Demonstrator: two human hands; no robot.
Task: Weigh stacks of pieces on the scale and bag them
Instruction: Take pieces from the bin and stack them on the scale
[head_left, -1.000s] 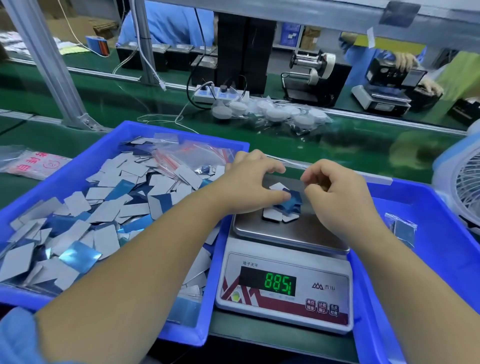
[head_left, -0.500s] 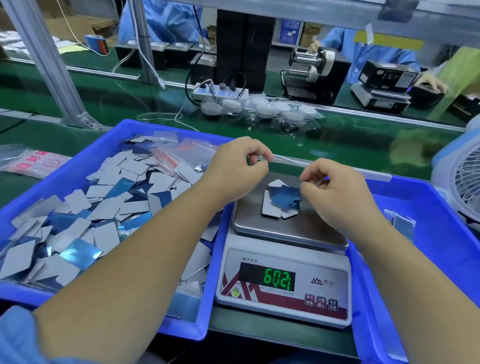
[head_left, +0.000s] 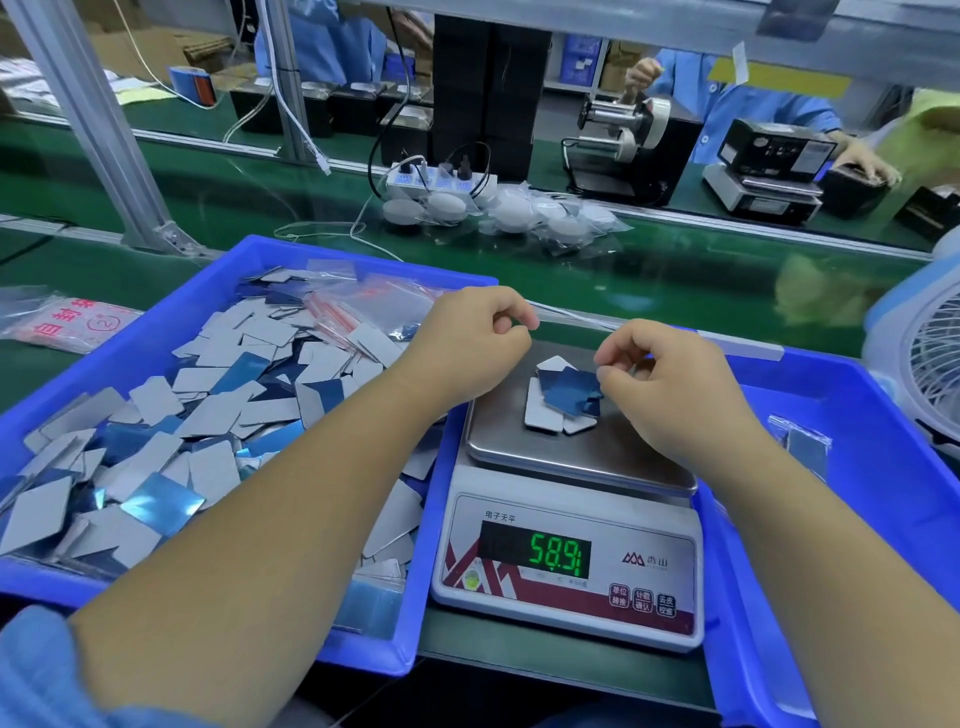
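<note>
Resting on the scale (head_left: 571, 545) pan, the stack (head_left: 563, 397) lies at 12 o'clock from the display reading 58.9. Right hand (head_left: 670, 389), at the stack's 3 o'clock, has curled fingers; whether they pinch a piece cannot be told. Left hand (head_left: 467, 348), at 10 o'clock, is clenched, holding nothing visible.

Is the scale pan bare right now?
No: a small stack of blue and white pieces lies on the scale pan, and the display shows a green reading.
</note>
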